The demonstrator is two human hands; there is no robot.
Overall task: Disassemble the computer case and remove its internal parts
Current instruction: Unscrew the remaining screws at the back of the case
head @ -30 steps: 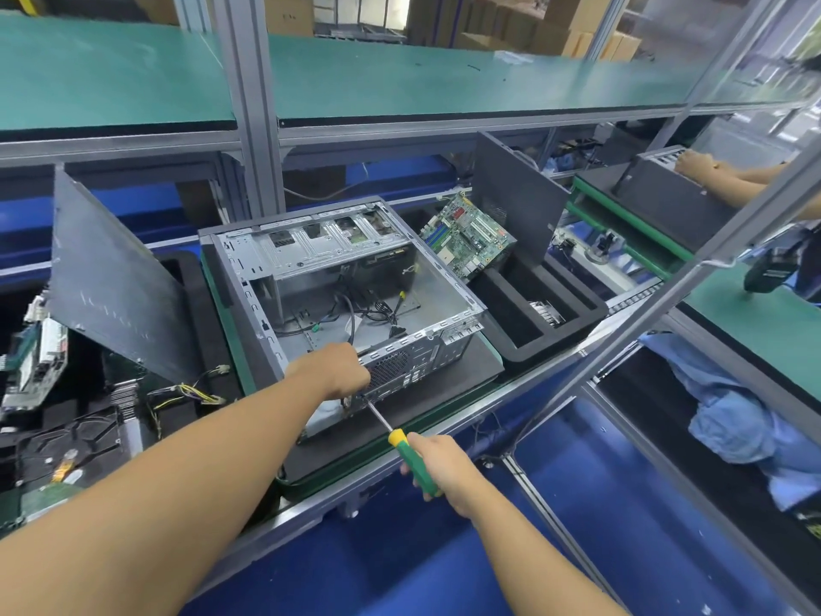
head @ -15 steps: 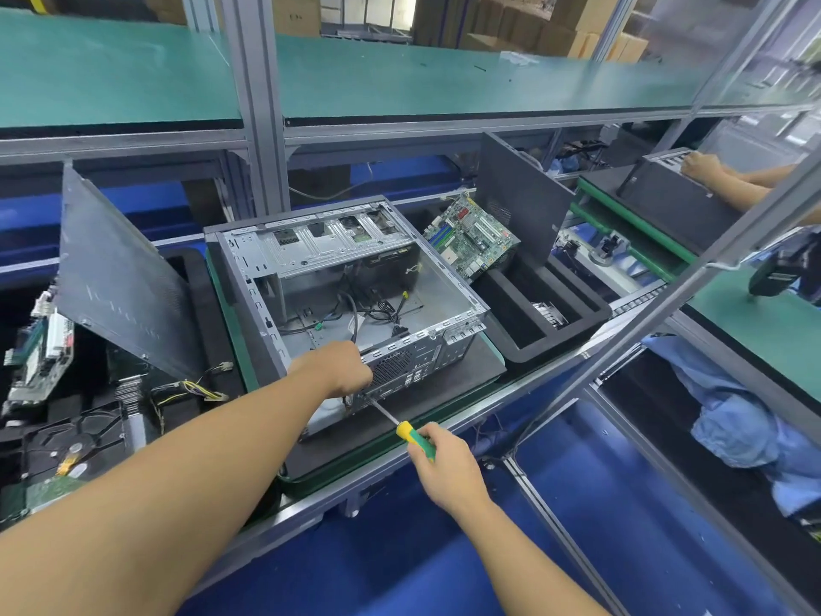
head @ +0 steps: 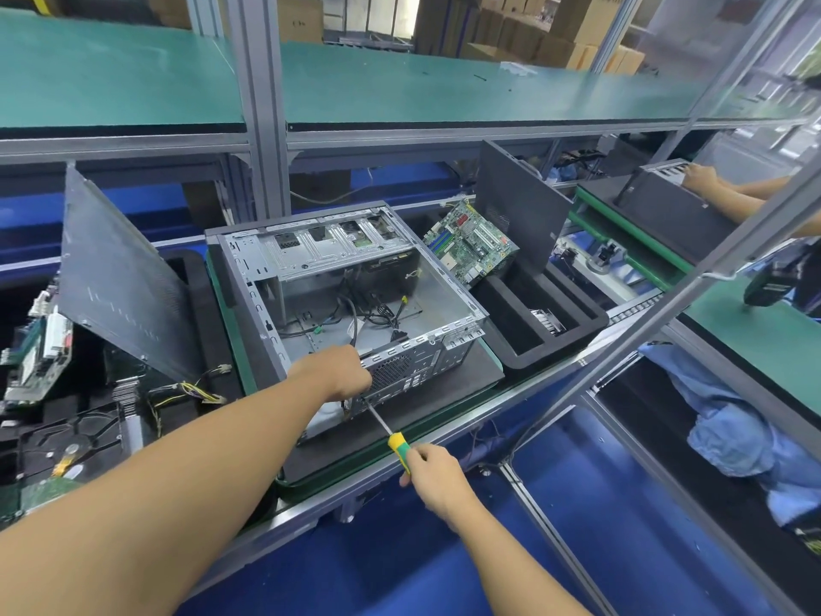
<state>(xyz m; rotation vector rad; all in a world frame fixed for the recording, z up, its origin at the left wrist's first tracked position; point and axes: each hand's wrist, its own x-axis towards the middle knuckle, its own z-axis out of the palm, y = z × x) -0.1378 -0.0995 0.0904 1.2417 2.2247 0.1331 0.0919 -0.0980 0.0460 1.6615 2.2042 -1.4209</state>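
Computer case (head: 448, 304) bare matt metal; screwdriver (head: 398, 447) handle glossy plastic.

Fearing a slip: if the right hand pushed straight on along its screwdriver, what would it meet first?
Probably the computer case, its rear panel at the screwdriver tip, just under the left hand.

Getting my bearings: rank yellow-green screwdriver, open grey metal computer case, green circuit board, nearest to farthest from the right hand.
1. Yellow-green screwdriver: in the right hand.
2. Grey metal computer case: just ahead.
3. Green circuit board: beyond, right of case.
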